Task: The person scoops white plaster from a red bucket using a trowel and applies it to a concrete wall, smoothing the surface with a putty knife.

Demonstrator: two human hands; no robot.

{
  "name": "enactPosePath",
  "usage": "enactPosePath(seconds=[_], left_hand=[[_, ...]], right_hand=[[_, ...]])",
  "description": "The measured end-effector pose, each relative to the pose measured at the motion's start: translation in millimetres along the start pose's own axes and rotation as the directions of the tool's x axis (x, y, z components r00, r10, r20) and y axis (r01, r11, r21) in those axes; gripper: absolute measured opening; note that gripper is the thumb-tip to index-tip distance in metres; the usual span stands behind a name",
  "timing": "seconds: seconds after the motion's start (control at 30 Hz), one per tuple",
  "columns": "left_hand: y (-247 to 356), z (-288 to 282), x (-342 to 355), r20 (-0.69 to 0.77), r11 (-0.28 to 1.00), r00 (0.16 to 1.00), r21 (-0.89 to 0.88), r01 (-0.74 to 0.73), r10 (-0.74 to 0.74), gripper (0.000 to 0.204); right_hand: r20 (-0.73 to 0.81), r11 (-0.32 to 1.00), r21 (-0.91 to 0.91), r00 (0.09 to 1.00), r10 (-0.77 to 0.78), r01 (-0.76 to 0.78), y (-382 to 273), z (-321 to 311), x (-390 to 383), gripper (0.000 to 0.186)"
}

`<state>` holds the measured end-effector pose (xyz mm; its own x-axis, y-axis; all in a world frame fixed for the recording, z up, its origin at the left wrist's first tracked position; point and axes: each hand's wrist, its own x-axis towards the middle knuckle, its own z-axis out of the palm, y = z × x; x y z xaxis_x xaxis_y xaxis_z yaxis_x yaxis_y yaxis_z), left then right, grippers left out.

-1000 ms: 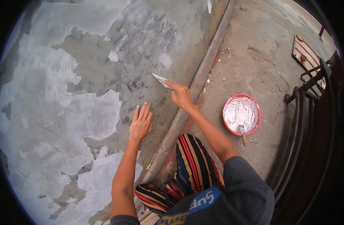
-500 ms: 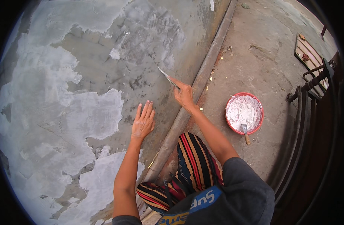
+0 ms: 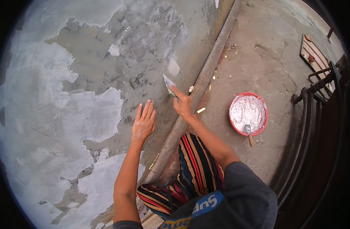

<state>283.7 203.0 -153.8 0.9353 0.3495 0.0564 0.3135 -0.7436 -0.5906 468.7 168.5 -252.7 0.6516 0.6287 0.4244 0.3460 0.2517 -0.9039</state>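
Note:
My right hand [image 3: 183, 106] grips a putty knife [image 3: 168, 84], whose thin metal blade lies near or against the grey wall [image 3: 106, 68]. Its handle is mostly hidden by my fingers. Just above the blade is a small pale smear of putty [image 3: 173, 67]. Flat toward the wall, my left hand [image 3: 144, 123] has its fingers stretched out and holds nothing. Around and left of that hand, whitish putty [image 3: 94, 114] covers the wall in ragged patches, with darker bare cement between them.
On the concrete floor [image 3: 274, 65] to the right stands a red bowl [image 3: 265, 121] of whitish paste, with a second putty knife [image 3: 249, 133] resting in it. A pipe-like ledge [image 3: 205, 82] runs along the wall's foot. Dark metal bars [image 3: 303, 126] and a slatted panel [image 3: 315, 63] are farther right.
A pale putty smear now shows on the wall above the blade. My right hand has shifted slightly down and left, and the blade's face is turned more into view. My left hand has barely moved.

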Motion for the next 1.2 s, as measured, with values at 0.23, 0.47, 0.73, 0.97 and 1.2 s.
enactPosePath(seconds=[0.23,0.47,0.73,0.97,1.2], left_hand=[[-2.2,-0.7,1.7,-0.003,0.999,1.0,0.032,-0.003,0.003,0.037],[2.4,0.0,3.1,0.009,1.0,1.0,-0.002,-0.005,0.005,0.037],[0.1,-1.2,4.2,0.01,0.998,1.0,0.061,-0.007,0.007,0.037],[-2.2,-0.5,3.3,-0.01,1.0,1.0,0.024,-0.019,0.019,0.037],[-0.9,-4.8,2.6,-0.024,0.999,0.999,0.044,-0.027,0.028,0.035]], right_hand=[[0.014,0.932,-0.033,0.932,0.361,-0.361,15.5,-72.5,77.8,0.036],[-0.001,0.999,0.051,1.0,0.016,-0.016,7.9,-24.8,20.2,0.038],[-0.22,0.964,0.067,0.939,0.265,-0.256,48.4,-42.5,49.9,0.038],[-0.109,0.955,0.026,0.948,0.298,-0.297,24.4,-12.5,32.0,0.031],[-0.259,0.97,-0.057,0.942,0.215,-0.237,20.6,-38.8,91.5,0.017]])
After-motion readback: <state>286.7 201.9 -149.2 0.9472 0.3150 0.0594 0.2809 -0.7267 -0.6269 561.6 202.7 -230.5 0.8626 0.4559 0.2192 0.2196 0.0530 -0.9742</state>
